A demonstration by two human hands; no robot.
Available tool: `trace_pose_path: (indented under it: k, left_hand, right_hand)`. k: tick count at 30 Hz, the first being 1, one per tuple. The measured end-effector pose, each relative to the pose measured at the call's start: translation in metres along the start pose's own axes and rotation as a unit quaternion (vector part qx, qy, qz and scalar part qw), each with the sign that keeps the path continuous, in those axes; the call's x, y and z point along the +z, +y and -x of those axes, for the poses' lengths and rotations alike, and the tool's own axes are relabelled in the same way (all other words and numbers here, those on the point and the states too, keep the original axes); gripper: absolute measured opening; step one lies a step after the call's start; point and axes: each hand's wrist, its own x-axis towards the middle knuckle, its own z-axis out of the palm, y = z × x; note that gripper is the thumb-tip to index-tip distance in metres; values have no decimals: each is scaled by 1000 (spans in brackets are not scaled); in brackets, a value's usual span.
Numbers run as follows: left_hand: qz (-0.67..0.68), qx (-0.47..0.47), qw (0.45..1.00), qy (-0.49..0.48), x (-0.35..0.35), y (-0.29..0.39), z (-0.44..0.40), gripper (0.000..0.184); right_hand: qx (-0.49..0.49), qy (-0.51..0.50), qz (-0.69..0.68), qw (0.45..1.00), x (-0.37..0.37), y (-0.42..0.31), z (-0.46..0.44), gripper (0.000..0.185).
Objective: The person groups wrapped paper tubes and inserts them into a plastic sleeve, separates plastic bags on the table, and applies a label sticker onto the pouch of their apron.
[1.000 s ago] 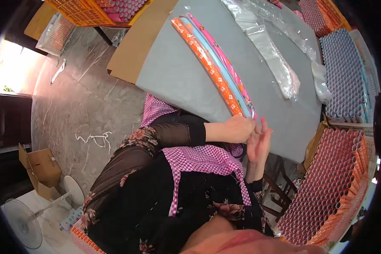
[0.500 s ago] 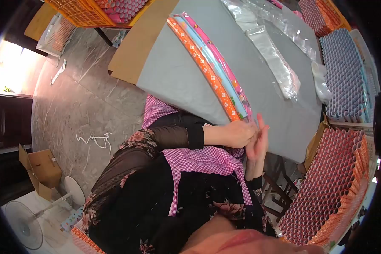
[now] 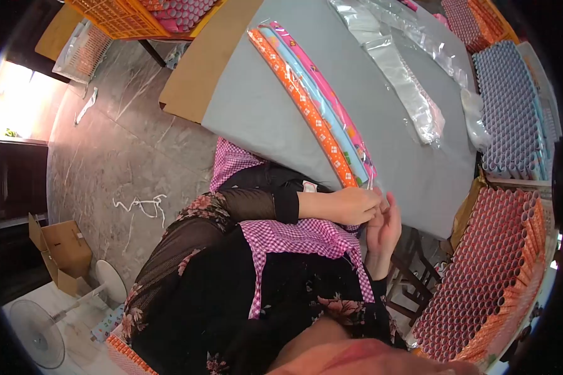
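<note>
Three long patterned tubes lie side by side in a clear plastic bag on the table: an orange tube, a light blue tube and a pink tube. The bag's near end reaches the table edge by my body. There my left hand is closed, its fingers pinched on the end of the plastic. Close against it, palm turned up, my right hand has curled fingers, with the tips meeting the left fingers. Whatever the right fingertips hold is too small to make out.
More clear plastic bags lie on the grey table. Packed orange tubes and blue tubes stand at the right. An orange crate is at the upper left; a cardboard box and a fan stand lower left.
The bag of tubes has shifted slightly toward me. My left hand has moved a little down, and my right hand has lowered, its fingers curling in from a more stretched pose.
</note>
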Motion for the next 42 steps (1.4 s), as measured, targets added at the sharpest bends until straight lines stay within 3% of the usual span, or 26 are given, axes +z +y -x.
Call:
trace_pose_path:
  k: [6,8,15,23,30,42]
  left_hand:
    - [2,-25,1000,-10,7,0,3,17]
    - [-3,-24,998,-51,9,-5,5,17]
    - [-57,-41,992,-104,14,-3,8,16]
    - [-8,61,993,-103,21,-11,11,11]
    - [9,87,992,-94,24,-17,10,10]
    - [-9,40,994,-100,19,-11,5,13]
  right_hand:
    - [-11,12,41,999,-15,13,3,40]
    - [62,-17,-53,996,-8,8,2,47]
    - [79,-92,-36,992,3,1,5,66]
    - [92,-224,-111,964,6,8,-16,77]
    - [101,-209,-149,961,7,13,-20,78]
    - [115,-214,-157,957,6,14,-33,78]
